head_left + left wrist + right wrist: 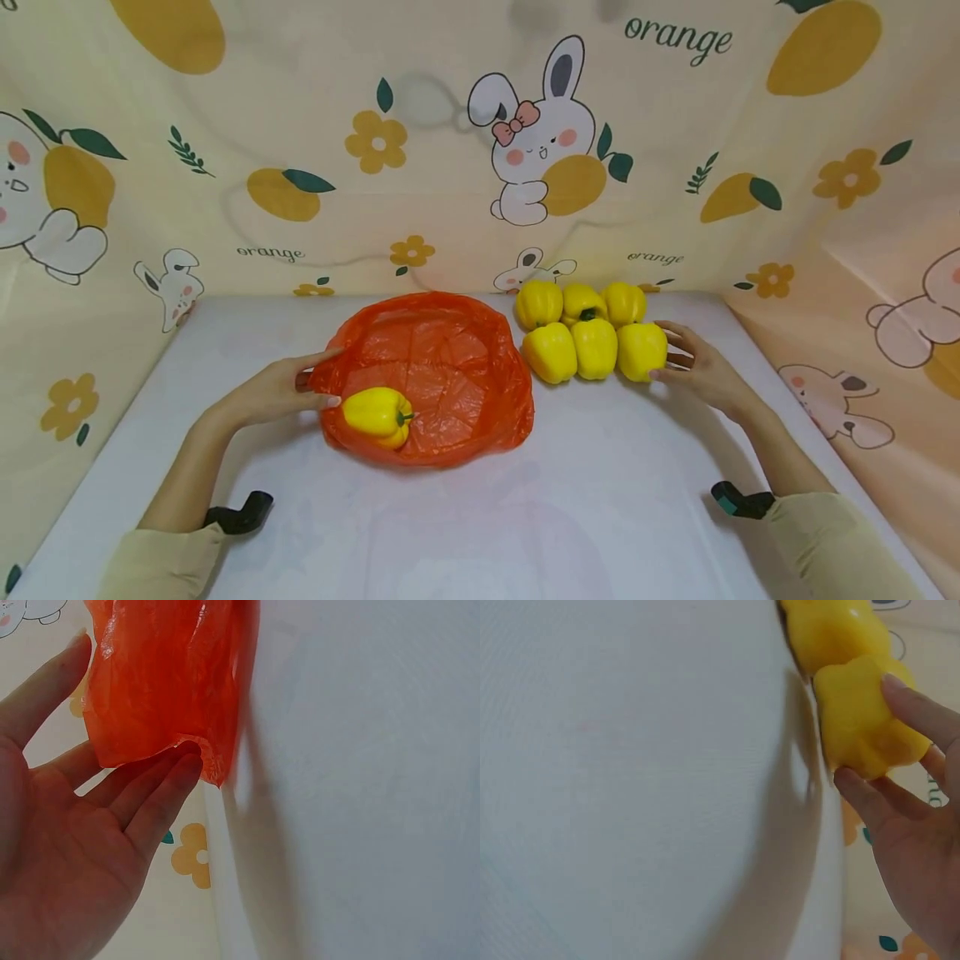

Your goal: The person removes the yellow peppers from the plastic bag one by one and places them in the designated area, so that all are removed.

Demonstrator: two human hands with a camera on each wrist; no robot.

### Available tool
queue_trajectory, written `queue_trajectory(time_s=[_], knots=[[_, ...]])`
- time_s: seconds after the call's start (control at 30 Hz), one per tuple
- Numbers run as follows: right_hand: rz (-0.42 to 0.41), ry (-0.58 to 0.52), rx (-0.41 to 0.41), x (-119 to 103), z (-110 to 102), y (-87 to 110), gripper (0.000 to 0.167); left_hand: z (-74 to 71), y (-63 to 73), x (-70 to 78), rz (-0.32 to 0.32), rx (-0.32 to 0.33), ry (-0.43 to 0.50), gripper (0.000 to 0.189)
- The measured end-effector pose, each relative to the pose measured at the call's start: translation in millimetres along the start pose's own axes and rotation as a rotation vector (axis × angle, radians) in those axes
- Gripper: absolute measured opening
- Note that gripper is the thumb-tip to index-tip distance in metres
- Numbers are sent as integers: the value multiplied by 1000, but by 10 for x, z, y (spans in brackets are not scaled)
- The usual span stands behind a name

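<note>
A round open red plastic bag (450,383) lies on the table with one yellow bell pepper (377,417) inside, stem to the right. My left hand (288,387) is at the bag's left rim. In the left wrist view its fingers (161,787) reach under the bag's edge, while the thumb stands apart beside the plastic. Right of the bag, several yellow bell peppers (595,348) sit together in two rows. My right hand (701,371) holds the front right yellow bell pepper (862,712) between thumb and fingertips, the pepper still beside its neighbour.
The white table (480,533) has a patterned cloth backdrop (450,208) behind it and at both sides. Each wrist wears a black device, one on the left (243,512) and one on the right (738,500).
</note>
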State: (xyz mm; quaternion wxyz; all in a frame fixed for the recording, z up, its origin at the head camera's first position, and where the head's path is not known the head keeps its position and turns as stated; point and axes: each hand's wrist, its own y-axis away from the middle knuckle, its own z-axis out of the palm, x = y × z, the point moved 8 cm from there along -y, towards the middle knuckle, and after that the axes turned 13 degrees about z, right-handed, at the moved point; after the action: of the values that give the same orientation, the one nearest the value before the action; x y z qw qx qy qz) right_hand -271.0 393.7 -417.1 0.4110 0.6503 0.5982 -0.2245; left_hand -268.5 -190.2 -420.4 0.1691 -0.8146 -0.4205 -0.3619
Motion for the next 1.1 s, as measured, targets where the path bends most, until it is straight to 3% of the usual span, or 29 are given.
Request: queue_trajectory(time_s=[0.17, 0.7, 1.1], knots=[[10, 6, -14, 43, 43, -38, 90, 2, -25, 2, 5, 4, -17, 77], [17, -6, 55, -21, 153, -82, 99, 78, 9, -7, -40, -58, 6, 87], [-11, 72, 125, -251, 124, -37, 99, 78, 2, 19, -41, -57, 4, 88]])
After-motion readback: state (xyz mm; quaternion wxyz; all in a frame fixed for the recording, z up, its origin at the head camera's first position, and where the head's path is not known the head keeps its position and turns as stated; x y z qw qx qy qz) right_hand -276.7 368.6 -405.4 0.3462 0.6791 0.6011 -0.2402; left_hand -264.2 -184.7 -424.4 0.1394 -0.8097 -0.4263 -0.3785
